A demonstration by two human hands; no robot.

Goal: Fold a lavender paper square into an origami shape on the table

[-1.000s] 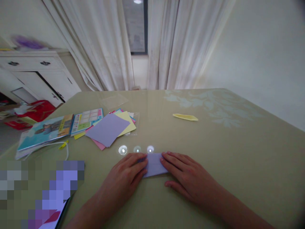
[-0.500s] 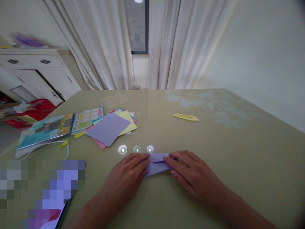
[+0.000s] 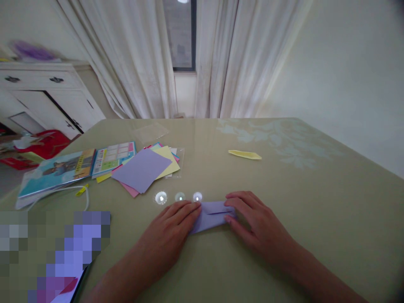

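Observation:
A folded lilac paper [image 3: 212,215] lies on the olive-green table [image 3: 315,202] in front of me. My left hand [image 3: 170,231] lies flat, its fingers stretched out and pressing the paper's left end. On the right end rests my right hand [image 3: 257,223], fingers extended and slightly curled over the fold. A crease line shows across the strip between the two hands.
A stack of coloured paper sheets [image 3: 145,168] with a lilac one on top lies at the left, beside booklets [image 3: 59,172] and a white cable [image 3: 78,195]. A folded yellow paper piece [image 3: 245,155] lies farther back. A white cabinet [image 3: 47,97] and curtains [image 3: 221,59] stand behind.
My right hand has slid rightward along the lilac paper, uncovering more of it and a crease. My left hand has stayed on the left end.

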